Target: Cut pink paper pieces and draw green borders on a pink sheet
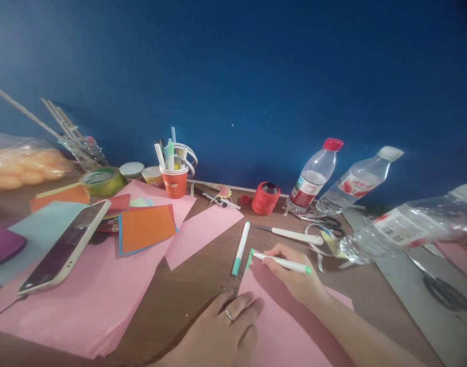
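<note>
Lowest in the frame, the left hand (226, 331) lies flat and relaxed, fingers spread, with a ring on one finger. It rests on the near left edge of a pink sheet (283, 336), probably to keep the paper from sliding on the wooden table (187, 285).

Just above it, at centre, the right hand (294, 278) grips a marker (283, 263) between thumb and fingers. The marker lies low and almost level, its green left end at the sheet's upper left corner; whether the tip touches the paper I cannot tell.

A second marker (240, 248) lies loose on the table just left of that corner, within easy reach.

At left, a phone (65, 247) leans tilted over a stack of pink paper (84, 316), its screen angled up so it can be read from the seat. An orange card (147, 228) rests beside it.

Against the blue wall, an orange cup (175, 182) holds pens upright, and a red spool (265, 198) and two bottles (313, 176) stand clear of the working area. A third bottle (409, 224) hangs tilted at the right edge; what holds it is out of view.
</note>
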Available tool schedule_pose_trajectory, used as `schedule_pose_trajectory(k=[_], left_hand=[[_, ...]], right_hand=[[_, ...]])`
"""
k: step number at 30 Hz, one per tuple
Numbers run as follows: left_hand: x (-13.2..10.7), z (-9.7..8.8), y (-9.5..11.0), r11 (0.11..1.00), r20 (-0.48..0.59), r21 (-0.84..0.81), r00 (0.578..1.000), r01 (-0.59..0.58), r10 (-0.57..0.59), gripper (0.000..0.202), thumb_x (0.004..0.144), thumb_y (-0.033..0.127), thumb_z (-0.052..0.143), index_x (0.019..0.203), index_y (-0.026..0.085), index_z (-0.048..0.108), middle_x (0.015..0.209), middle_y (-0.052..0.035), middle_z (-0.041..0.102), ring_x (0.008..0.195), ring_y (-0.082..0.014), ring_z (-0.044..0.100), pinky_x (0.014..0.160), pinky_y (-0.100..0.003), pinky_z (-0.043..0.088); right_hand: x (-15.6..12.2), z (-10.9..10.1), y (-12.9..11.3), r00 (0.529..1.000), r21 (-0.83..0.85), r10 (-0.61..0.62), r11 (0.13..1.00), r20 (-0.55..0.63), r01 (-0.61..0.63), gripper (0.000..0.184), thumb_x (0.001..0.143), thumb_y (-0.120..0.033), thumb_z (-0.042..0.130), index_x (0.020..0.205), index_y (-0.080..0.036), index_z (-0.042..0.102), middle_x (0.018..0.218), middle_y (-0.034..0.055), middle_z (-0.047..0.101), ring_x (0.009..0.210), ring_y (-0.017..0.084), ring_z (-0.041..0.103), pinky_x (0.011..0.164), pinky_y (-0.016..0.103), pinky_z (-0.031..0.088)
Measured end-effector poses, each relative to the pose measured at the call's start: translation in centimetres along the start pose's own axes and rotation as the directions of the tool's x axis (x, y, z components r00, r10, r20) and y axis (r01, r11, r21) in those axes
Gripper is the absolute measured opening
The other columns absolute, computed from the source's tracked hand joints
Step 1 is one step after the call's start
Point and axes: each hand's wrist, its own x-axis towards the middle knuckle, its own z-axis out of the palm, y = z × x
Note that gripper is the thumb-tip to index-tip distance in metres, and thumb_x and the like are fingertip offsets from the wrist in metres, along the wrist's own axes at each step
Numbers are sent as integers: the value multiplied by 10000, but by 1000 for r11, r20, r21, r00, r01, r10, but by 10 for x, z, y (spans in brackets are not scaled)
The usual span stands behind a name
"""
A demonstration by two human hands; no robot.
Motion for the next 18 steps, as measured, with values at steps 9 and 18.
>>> schedule_pose_trajectory(k=[9,18], left_hand=[[-1,1,0,1000,43,-29,999,-7,8,255,903,369,474,956,176,632,1311,-49,529,1162,-230,459,940,-367,288],[-1,0,-1,995,53,-92,998,37,-32,327,886,477,490,911,185,635,1250,-27,568,1170,-218,446,1025,-364,193]], right_hand=[[0,-1,1,1000,93,17,996,-11,-16,148,806,-312,587,751,-178,613,655,-8,642,586,134,534,533,223,387],[-20,1,-8,993,198,-31,980,111,8,107,789,-254,588,856,-189,643,796,14,678,703,161,596,631,241,450]])
